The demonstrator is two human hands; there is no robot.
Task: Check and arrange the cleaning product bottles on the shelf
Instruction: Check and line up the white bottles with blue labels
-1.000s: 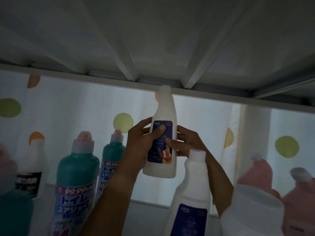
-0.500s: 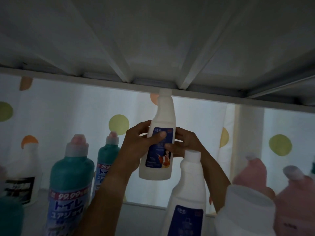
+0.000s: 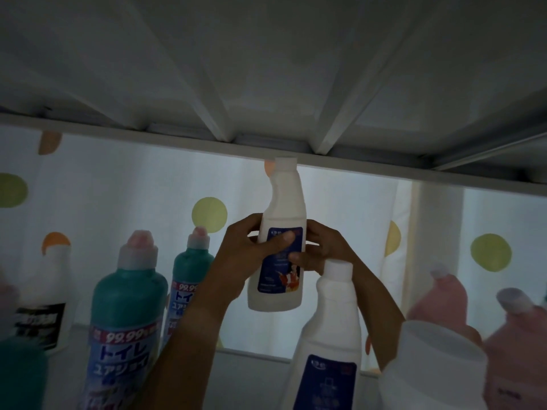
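We hold 1 bottle [image 3: 276, 253] up, gripped by left hand [image 3: 251, 255] and right hand [image 3: 321, 250]; checking underway, arranging remains.

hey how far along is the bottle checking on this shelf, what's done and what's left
Looks done: two green bottles stand upright at the left with labels facing out. In hand: a white bottle is lifted off the shelf, gripped by the left hand and right hand, blue label toward the camera. Left: setting it back down, and probably the other white bottle and pink bottles at the right, if not yet checked.
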